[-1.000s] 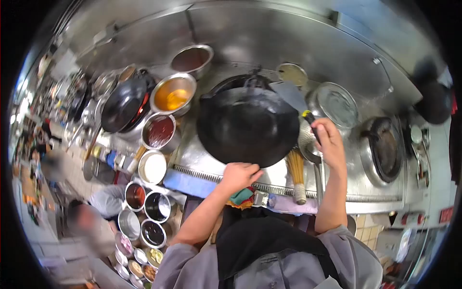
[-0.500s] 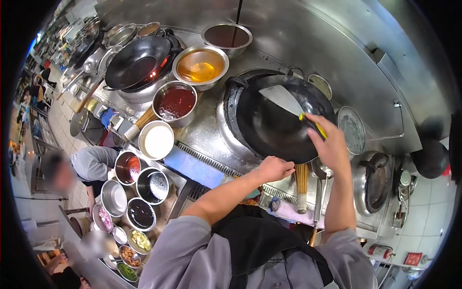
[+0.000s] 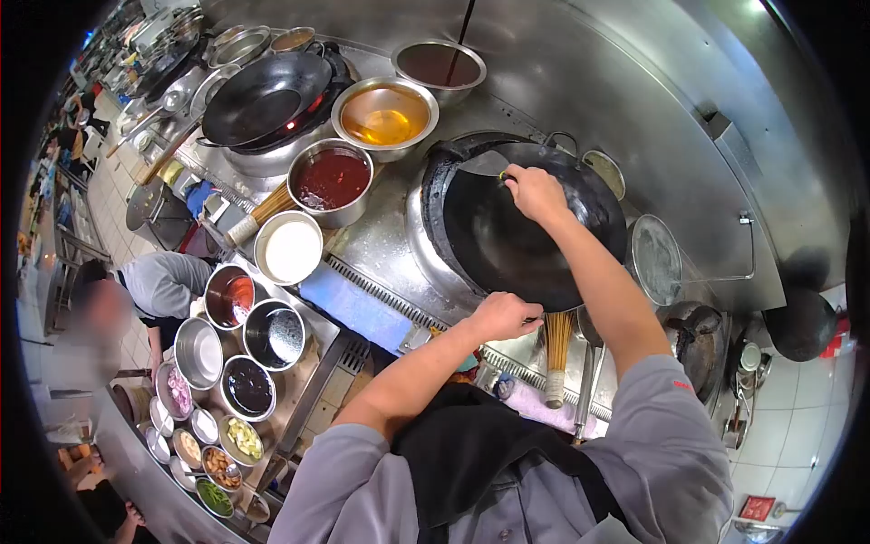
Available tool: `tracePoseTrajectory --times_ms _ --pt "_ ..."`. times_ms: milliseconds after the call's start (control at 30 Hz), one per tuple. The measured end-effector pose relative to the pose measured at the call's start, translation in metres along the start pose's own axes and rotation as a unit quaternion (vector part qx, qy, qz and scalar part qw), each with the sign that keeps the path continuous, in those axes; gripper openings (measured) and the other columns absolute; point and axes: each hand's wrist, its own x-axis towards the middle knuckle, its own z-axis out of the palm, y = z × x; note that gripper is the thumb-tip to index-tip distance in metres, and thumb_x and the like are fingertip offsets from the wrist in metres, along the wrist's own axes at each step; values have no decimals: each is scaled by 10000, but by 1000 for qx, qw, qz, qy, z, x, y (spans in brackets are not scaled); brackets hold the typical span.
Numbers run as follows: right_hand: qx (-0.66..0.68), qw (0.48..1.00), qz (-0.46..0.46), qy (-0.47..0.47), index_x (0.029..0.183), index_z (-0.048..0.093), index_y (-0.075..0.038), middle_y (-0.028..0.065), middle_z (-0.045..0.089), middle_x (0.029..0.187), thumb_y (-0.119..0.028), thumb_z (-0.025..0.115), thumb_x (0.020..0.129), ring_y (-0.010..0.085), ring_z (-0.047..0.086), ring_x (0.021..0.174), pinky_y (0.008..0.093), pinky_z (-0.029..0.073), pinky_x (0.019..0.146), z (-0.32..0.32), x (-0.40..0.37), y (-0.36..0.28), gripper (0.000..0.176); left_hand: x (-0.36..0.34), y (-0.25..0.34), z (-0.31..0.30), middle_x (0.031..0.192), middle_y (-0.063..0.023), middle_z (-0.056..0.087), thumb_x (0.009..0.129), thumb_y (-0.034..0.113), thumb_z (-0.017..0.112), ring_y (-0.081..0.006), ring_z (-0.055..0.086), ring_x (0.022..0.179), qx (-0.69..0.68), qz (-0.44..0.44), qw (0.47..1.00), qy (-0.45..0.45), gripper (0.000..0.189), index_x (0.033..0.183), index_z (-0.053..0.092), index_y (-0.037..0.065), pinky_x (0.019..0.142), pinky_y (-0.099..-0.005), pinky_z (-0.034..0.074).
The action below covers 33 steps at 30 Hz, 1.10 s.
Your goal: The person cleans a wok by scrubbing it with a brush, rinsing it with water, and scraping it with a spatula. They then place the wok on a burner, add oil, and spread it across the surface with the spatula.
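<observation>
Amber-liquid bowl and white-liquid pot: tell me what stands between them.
The pot of dark red sauce stands between the amber-liquid bowl and the white-liquid pot, as the head view shows.

The single view looks from the wearer's head, forward and steeply down past the apron (image 3: 489, 462) onto the steel desk (image 3: 367, 245). It sits close above, within arm's reach of the wok (image 3: 507, 227) and both hands (image 3: 536, 193). The very wide, round lens bends the edges and leaves dark corners. It takes in the steel wall (image 3: 625, 100) on the far side, the aisle floor (image 3: 118, 213) at left and white tiles (image 3: 784, 399) at right.
</observation>
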Motion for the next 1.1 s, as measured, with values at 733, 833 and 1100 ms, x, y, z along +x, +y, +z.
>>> tracePoseTrajectory --times_ms 733,833,1100 --pt "25 997 61 -27 1081 638 -147 196 656 967 -272 564 915 409 646 885 494 525 775 33 22 -14 221 -3 -6 0 613 -47 605 853 304 620 -273 640 602 -8 32 999 5 196 777 569 130 559 -420 493" --pt "44 994 78 -57 1184 557 -132 241 640 988 -260 546 929 436 632 932 513 510 806 36 14 -27 286 -4 -2 -7 637 -26 598 844 315 626 -236 643 646 21 22 1000 -6 199 776 575 135 621 -391 461" --pt "114 972 194 -71 1178 540 -14 270 653 1030 -143 507 893 427 635 999 500 511 863 37 28 -82 315 -20 0 -28 957 -105 646 823 295 620 -265 611 926 66 -6 993 -99 272 1024 622 111 766 -428 398"
